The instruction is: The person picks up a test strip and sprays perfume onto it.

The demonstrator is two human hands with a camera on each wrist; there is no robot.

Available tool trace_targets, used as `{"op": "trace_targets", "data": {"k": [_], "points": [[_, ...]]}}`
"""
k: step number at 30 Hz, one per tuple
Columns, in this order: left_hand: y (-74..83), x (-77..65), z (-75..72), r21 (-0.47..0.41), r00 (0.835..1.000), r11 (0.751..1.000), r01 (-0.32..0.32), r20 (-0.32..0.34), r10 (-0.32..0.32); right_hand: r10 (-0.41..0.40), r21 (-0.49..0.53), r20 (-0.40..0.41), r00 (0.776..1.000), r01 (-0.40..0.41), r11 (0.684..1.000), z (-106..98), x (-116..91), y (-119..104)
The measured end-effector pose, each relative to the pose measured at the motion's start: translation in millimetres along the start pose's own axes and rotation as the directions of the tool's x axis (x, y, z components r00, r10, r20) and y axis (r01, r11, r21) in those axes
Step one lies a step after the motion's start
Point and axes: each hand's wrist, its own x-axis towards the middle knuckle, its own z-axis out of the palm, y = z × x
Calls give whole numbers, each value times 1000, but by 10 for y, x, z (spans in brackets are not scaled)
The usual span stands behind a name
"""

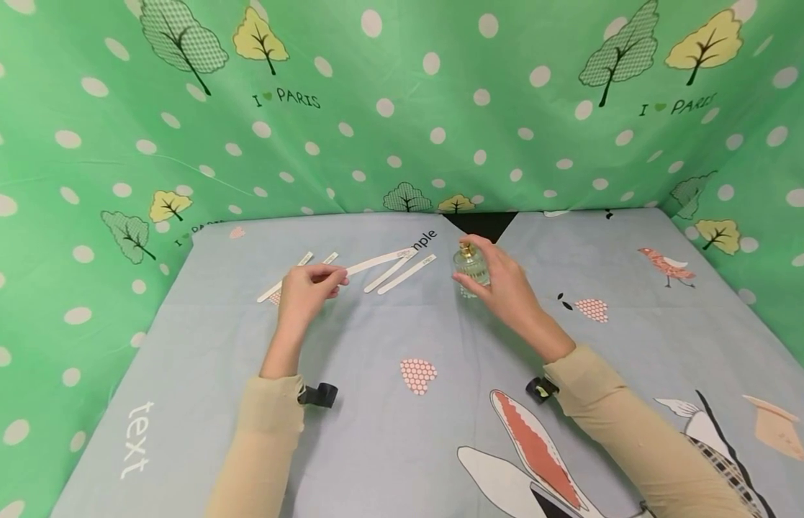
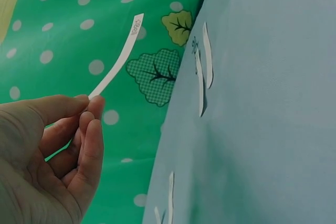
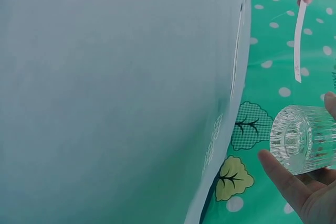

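My left hand (image 1: 306,293) pinches one end of a white paper test strip (image 1: 377,262) between thumb and fingertips. In the left wrist view the strip (image 2: 116,65) bows slightly, and small print shows on its free end. That end points right, towards a clear glass perfume bottle (image 1: 469,272) with a gold neck. My right hand (image 1: 513,291) grips the bottle, with the thumb low on its near side and the index finger by the gold top. The right wrist view shows the bottle's ribbed glass base (image 3: 294,141) tipped towards the camera.
Two more white strips (image 1: 408,274) lie between the hands on the grey-blue printed tablecloth (image 1: 363,403). Others (image 1: 285,279) lie behind and left of the left hand, partly hidden by it. A green dotted curtain (image 1: 402,86) hangs behind the table's back edge.
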Motion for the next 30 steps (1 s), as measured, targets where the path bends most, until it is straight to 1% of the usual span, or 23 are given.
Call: {"op": "trace_targets", "data": {"k": [10,21,30], "points": [[50,-6,33,-25,1000,1000,-18,10,19,11,-8,14,1000,-10,1000,21,-5,-23],[107,-24,72,10,999,999,-40,12,40,-5,-2,7,1000,5,1000,46,-8,-29],[157,-43,122,-4,998,998,-55,4,55,-10,2,-3,1000,10,1000,57,-15,-30]]}}
